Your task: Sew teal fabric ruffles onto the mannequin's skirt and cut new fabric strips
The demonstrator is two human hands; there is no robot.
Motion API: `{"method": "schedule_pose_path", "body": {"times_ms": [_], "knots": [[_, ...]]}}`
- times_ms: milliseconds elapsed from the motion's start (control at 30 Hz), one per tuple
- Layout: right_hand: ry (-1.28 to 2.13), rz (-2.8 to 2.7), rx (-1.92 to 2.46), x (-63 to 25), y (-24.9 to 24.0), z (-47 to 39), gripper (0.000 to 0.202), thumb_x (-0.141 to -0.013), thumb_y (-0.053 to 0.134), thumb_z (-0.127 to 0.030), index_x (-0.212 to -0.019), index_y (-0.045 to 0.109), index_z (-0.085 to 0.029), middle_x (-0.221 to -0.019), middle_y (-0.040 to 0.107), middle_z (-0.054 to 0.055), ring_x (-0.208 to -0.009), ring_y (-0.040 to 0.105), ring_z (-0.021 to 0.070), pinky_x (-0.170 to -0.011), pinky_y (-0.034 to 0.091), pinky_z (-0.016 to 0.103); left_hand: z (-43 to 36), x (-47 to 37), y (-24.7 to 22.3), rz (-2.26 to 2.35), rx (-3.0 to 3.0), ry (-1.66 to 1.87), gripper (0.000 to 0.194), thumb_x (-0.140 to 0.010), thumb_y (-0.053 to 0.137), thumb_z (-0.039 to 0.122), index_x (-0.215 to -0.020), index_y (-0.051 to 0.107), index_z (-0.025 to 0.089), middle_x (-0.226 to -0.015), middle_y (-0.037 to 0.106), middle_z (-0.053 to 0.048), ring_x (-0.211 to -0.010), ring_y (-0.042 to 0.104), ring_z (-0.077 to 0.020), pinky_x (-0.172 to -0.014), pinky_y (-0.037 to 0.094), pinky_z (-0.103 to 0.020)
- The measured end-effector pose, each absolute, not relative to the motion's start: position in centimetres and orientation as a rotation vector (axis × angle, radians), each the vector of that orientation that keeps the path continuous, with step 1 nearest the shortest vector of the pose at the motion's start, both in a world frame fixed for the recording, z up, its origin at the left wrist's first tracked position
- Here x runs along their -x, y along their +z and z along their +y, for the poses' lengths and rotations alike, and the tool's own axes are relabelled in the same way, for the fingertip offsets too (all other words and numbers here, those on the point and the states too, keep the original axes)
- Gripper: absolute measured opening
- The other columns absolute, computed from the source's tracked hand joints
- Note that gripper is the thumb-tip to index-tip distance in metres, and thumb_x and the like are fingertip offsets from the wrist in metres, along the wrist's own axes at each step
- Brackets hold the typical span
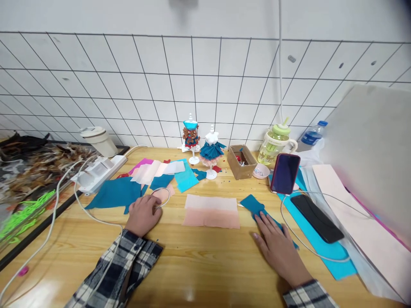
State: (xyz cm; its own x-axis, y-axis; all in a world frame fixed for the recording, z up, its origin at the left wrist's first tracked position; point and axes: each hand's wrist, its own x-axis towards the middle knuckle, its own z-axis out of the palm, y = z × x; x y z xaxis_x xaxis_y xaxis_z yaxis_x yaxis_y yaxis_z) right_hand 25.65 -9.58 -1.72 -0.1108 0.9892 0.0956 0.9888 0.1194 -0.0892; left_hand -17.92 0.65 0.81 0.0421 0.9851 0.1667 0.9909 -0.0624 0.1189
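Note:
My left hand (144, 215) rests on the table with its fingers bent inward, beside a loop of white cable (168, 197) and the edge of a large dark teal sheet (115, 192). Whatever lies under those fingers is hidden. To the right, my right hand (276, 244) lies flat, its fingers stretched over a dark teal strip (252, 204) of cloth or crepe paper. Between both hands lies a pale pink sheet (212, 217) with a lighter band along its far side. Two small dress forms, one in a brown and red outfit (190, 134) and one in a teal skirt (212, 150), stand behind it.
At left are a power strip (99, 173), a lidded cup (99, 141) and a bin of feathers (48, 162). A cardboard box (242, 169), small dish (261, 171), green-lidded jug (276, 143) and propped phone (285, 173) stand back right. A black phone (316, 218) lies on bright blue sheets.

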Motion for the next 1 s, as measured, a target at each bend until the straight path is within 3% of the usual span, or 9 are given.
{"method": "schedule_pose_path", "body": {"times_ms": [167,367,433,533,633,733,867,1000], "knots": [[-0.105,-2.148,1.968,-24.0,-1.1,-8.8,0.053,-0.093,0.038,-0.044,-0.138,0.044,-0.017,-0.149,0.037,0.012,-0.138,0.030,0.0313,-0.107,0.022,0.061,1.2,17.6,0.3,-2.170,2.252,-0.511,0.025,-0.087,0.043,0.037,-0.092,0.061,0.020,-0.099,0.067,-0.009,-0.099,0.056,-0.0295,-0.085,0.037,-0.044],[0.116,-2.395,1.528,-18.1,2.1,-6.7,0.043,-0.092,0.044,-0.029,-0.133,0.050,-0.021,-0.146,0.042,0.006,-0.137,0.033,0.0263,-0.111,0.028,0.049,1.5,17.4,0.2,-2.186,2.155,-1.018,0.023,-0.090,0.038,0.034,-0.098,0.054,0.019,-0.099,0.071,-0.008,-0.100,0.062,-0.0266,-0.099,0.034,-0.047],[0.195,-2.446,1.398,-15.7,2.2,-5.8,0.046,-0.093,0.042,-0.032,-0.138,0.045,-0.020,-0.149,0.039,0.005,-0.138,0.031,0.0251,-0.113,0.026,0.048,1.4,17.4,0.1,-2.154,2.140,-1.137,0.024,-0.090,0.040,0.035,-0.101,0.055,0.019,-0.098,0.072,-0.008,-0.102,0.061,-0.0272,-0.100,0.035,-0.048],[0.302,-2.504,1.296,-12.7,1.2,-5.2,0.056,-0.094,0.041,-0.040,-0.145,0.034,-0.019,-0.151,0.036,0.006,-0.140,0.027,0.0246,-0.115,0.024,0.048,1.3,17.4,0.0,-2.190,2.112,-1.454,0.037,-0.090,0.044,0.039,-0.120,0.051,0.019,-0.095,0.073,-0.008,-0.109,0.060,-0.0274,-0.098,0.040,-0.046],[0.376,-2.531,1.299,-11.2,-0.4,-5.6,0.061,-0.093,0.040,-0.047,-0.145,0.034,-0.016,-0.151,0.034,0.009,-0.139,0.029,0.0275,-0.115,0.022,0.051,1.3,17.3,0.2,-2.179,1.944,-2.020,0.057,-0.090,0.050,0.040,-0.140,0.034,0.019,-0.102,0.072,-0.010,-0.112,0.061,-0.0251,-0.099,0.043,-0.044],[0.378,-2.520,1.279,-11.0,-1.0,-6.1,0.063,-0.093,0.039,-0.051,-0.145,0.034,-0.016,-0.152,0.031,0.009,-0.140,0.026,0.0277,-0.115,0.020,0.051,1.2,17.1,0.7,-2.090,1.749,-2.413,0.070,-0.087,0.057,0.040,-0.146,0.025,0.021,-0.116,0.067,-0.013,-0.109,0.063,-0.0240,-0.100,0.043,-0.045],[0.317,-2.469,1.240,-11.6,-0.7,-6.2,0.057,-0.094,0.039,-0.045,-0.145,0.034,-0.019,-0.151,0.034,0.009,-0.140,0.027,0.0261,-0.115,0.020,0.051,0.7,16.4,1.3,-2.073,1.773,-2.476,0.064,-0.083,0.061,0.043,-0.139,0.038,0.020,-0.121,0.065,-0.014,-0.108,0.064,-0.0251,-0.101,0.044,-0.046],[0.314,-2.371,1.310,-12.1,-0.7,-5.6,0.051,-0.094,0.043,-0.040,-0.141,0.041,-0.019,-0.142,0.047,0.011,-0.133,0.039,0.0282,-0.111,0.028,0.055,-0.6,14.1,1.1,-2.137,1.997,-2.293,0.044,-0.084,0.059,0.045,-0.117,0.049,0.017,-0.106,0.071,-0.012,-0.105,0.065,-0.0256,-0.097,0.046,-0.046]]}}
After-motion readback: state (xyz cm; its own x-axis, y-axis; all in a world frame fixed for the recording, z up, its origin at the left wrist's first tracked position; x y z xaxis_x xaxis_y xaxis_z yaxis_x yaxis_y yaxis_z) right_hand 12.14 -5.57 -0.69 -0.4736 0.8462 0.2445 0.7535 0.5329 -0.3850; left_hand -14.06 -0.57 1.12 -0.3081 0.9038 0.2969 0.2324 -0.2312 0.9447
